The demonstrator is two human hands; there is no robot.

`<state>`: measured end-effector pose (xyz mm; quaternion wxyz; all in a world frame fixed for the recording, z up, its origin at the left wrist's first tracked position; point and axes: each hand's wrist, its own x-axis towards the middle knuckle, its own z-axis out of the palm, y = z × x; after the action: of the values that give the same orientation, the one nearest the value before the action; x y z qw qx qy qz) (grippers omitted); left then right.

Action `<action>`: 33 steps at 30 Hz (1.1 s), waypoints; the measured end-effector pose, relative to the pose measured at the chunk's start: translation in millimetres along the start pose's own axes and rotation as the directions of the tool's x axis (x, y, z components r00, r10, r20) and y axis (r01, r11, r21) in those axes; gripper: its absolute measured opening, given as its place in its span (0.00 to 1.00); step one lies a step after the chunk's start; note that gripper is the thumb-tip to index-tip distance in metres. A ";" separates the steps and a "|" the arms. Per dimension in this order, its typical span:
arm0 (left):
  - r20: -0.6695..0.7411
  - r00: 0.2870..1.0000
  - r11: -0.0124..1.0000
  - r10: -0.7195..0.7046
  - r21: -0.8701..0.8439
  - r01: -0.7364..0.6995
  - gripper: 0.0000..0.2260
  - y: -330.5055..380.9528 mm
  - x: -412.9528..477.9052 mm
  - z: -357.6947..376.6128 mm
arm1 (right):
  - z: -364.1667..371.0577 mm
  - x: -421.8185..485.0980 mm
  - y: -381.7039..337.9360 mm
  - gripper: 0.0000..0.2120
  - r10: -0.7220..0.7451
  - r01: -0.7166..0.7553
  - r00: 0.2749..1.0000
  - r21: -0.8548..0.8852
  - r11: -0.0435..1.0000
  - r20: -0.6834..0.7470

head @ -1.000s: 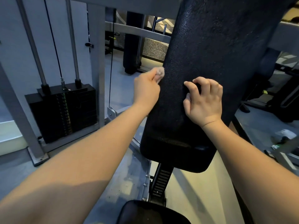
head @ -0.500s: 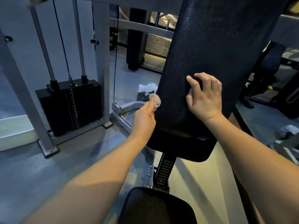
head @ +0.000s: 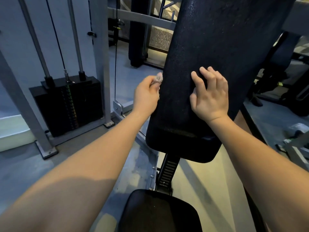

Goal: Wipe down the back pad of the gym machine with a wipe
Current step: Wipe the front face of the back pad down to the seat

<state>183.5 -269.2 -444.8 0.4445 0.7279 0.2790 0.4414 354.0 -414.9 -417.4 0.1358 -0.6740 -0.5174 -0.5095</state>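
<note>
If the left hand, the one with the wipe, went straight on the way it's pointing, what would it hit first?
Most likely the left edge of the back pad: the left hand pinches the wipe right beside it, aimed up and rightward. Depth is unclear, so it might slip past the side.

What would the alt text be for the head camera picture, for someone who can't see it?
A person's left hand pinches a crumpled wipe at the left edge of a tall black back pad, while the right hand rests on the pad's front. A black seat sits below the pad, and a weight stack stands to the left.
</note>
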 end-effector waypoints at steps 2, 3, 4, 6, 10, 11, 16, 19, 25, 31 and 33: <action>0.031 0.997 0.997 -0.077 0.005 0.077 0.12 -22.6 -27.6 -1.3 | 0.2 0.0 -0.8 0.26 -0.002 0.002 1.000 0.002 1.000 0.002; 0.053 0.992 0.993 -0.117 0.022 0.116 0.13 -30.3 -37.8 -1.8 | -0.3 0.1 -0.9 0.26 -0.001 0.001 1.000 0.001 1.000 0.008; 0.066 0.986 0.988 -0.153 0.033 0.151 0.12 -35.6 -40.9 -1.3 | -1.0 -0.1 -0.9 0.26 0.002 -0.002 1.000 -0.002 1.000 0.013; 0.079 0.978 0.981 -0.193 0.013 0.193 0.08 -27.5 -26.9 0.1 | -1.0 -0.5 -1.0 0.26 0.005 -0.005 1.000 -0.008 1.000 0.010; 0.063 0.984 0.953 -0.165 -0.246 0.176 0.10 3.5 24.7 2.2 | -1.7 1.1 -2.3 0.27 0.009 -0.009 1.000 -0.012 1.000 0.021; 0.075 0.984 0.947 -0.161 -0.270 0.175 0.10 3.3 30.2 3.9 | -2.5 1.0 -2.8 0.27 0.013 -0.012 1.000 -0.016 1.000 0.021; 0.197 0.935 0.943 -0.296 -0.097 0.319 0.15 -36.9 4.8 3.4 | -2.1 0.0 -5.0 0.26 0.027 -0.027 1.000 -0.018 0.999 0.011; 0.181 0.929 0.946 -0.322 0.022 0.324 0.14 -37.5 2.1 0.5 | -3.6 1.4 -5.0 0.26 0.028 -0.027 1.000 -0.026 0.999 0.014; 0.086 0.993 0.964 -0.084 -0.245 0.102 0.11 1.5 16.0 -4.9 | -1.7 0.3 -5.8 0.25 0.028 -0.028 1.000 -0.038 0.999 0.000; 0.093 0.987 0.991 -0.132 0.003 0.133 0.10 -53.7 -74.0 -12.4 | -1.0 0.9 -4.2 0.25 0.022 -0.022 1.000 -0.026 0.999 0.002; 0.102 0.982 0.987 -0.160 0.014 0.160 0.13 -51.0 -79.3 -14.9 | -1.9 0.8 -3.3 0.25 0.021 -0.021 1.000 -0.018 1.000 0.007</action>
<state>133.5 -303.7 -518.4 0.4902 0.7260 0.3146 0.3655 350.2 -414.4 -417.1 0.1333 -0.6825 -0.5060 -0.5104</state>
